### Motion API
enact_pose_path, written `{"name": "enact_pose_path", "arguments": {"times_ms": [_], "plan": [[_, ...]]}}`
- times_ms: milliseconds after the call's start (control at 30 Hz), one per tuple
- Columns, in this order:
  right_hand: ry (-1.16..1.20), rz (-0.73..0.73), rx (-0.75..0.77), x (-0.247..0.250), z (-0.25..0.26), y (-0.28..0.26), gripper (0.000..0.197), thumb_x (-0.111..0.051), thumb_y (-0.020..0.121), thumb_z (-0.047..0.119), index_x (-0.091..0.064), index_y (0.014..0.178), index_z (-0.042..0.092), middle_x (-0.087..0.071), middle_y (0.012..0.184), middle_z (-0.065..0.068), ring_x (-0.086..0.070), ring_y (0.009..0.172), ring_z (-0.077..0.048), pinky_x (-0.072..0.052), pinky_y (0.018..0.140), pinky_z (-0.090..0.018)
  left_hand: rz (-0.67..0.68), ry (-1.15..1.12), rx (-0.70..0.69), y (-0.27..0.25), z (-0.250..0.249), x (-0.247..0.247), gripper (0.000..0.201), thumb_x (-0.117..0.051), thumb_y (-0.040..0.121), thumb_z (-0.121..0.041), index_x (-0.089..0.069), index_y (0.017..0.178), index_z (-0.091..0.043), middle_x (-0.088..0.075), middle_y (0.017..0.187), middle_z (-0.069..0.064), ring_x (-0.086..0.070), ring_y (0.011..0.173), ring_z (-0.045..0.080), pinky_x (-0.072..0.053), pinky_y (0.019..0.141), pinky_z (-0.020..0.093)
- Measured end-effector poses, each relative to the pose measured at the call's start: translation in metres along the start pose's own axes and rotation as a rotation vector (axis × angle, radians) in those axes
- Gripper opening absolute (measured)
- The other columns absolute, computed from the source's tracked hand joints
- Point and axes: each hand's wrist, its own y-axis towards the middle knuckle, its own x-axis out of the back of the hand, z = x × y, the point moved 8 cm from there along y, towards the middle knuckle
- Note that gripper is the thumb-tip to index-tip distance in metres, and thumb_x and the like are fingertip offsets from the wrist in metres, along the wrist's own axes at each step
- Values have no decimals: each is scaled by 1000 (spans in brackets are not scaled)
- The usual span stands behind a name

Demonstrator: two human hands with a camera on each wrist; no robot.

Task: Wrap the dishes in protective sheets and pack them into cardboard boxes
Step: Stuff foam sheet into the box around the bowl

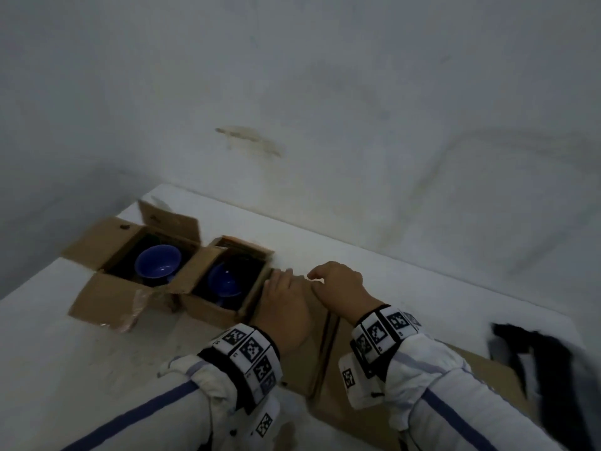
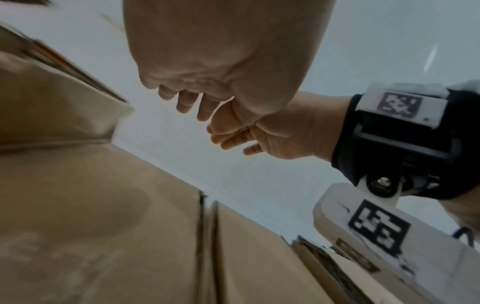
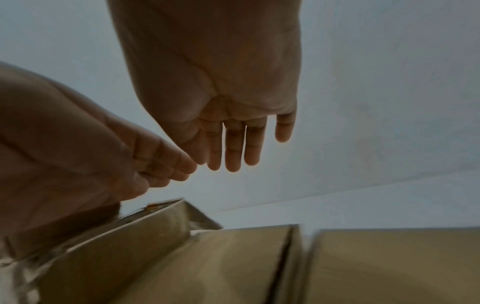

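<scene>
Cardboard, closed brown box (image 1: 312,340): lies nearest us on the white table (image 1: 65,353), flaps shut, seam down its middle.
Our left hand (image 1: 286,307): hovers above its lid, fingers straight, holding nothing.
Our right hand (image 1: 338,284): alongside, fingers loosely bent, empty.
Open cardboard boxes: far-left box (image 1: 107,255) holds one blue ceramic bowl (image 1: 158,260); middle box (image 1: 224,281) holds a second blue bowl (image 1: 226,281).
Protective sheets: we cannot tell.
</scene>
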Motion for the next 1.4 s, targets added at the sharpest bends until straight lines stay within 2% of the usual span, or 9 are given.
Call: {"name": "enact_pose_path", "arguments": {"times_ms": [300,500,667,767,833,967,1200,1267,1400], "plan": [[127,-85,-300,23,-216,-103,32,-47,91,18,-63,119,20,-58,128,-2,-53,119,-19,-40,103,-32,271,-37,-202,3,-189,-103,63,-44,91,-17,-19,149,-12,-15,158,8,-7,147,26,-10,120,40],[107,-274,-589,36,-352,-171,24,-47,88,20,-65,94,7,-61,108,-17,-60,99,-33,-51,83,-35,328,11,-337,-6,-274,-156,54,-44,90,-18,-34,143,-12,-29,151,7,-20,142,25,-18,117,39],[48,-24,-867,3,-415,-224,57,-59,83,46,-41,124,11,-37,130,-14,-43,122,-36,-42,97,-43,444,33,-387,-11,-307,-188,59,-44,93,-20,-25,148,-14,-16,157,8,-9,146,26,-13,120,42],[73,-12,-800,-10,-424,-223,35,-55,89,27,-47,117,7,-37,129,-17,-46,117,-36,-42,98,-40,446,21,-445,-16,-323,-190,49,-42,95,-18,-34,143,-12,-27,152,10,-21,142,27,-19,117,39],[59,-37,-746,-6,-424,-219,11,-47,92,15,-53,90,7,-47,115,-15,-52,108,-31,-45,92,-35,437,-12,-463,-17,-329,-188,43,-41,95,-16,-41,137,-12,-36,144,10,-32,135,27,-27,111,35],[-8,-99,-705,20,-418,-211,36,-50,89,17,-38,56,12,-39,63,-2,-44,57,-16,-39,55,-24,440,-113,-473,-19,-337,-180,53,-49,96,-26,-30,145,-16,-28,152,6,-28,139,22,-25,114,33],[278,-221,-383,104,-309,-173,29,-59,83,15,-39,61,15,-44,65,0,-45,65,-16,-35,58,-26,413,-618,-300,-10,-315,-145,106,-76,77,-37,-1,151,-27,-9,157,-7,-18,144,16,-30,114,37],[454,-282,-324,110,-283,-161,27,-61,81,11,-40,67,19,-48,71,-1,-48,68,-16,-39,58,-24,324,-732,-233,-4,-293,-125,98,-74,80,-26,-7,151,-25,-24,153,-1,-36,136,23,-39,107,35],[791,-241,-149,102,-217,-133,37,-56,83,-2,-56,110,24,-60,111,-3,-58,104,-20,-52,89,-33,188,-903,-149,1,-235,-80,44,-64,87,-14,-47,125,-28,-63,106,2,-66,79,22,-55,75,36]]}}
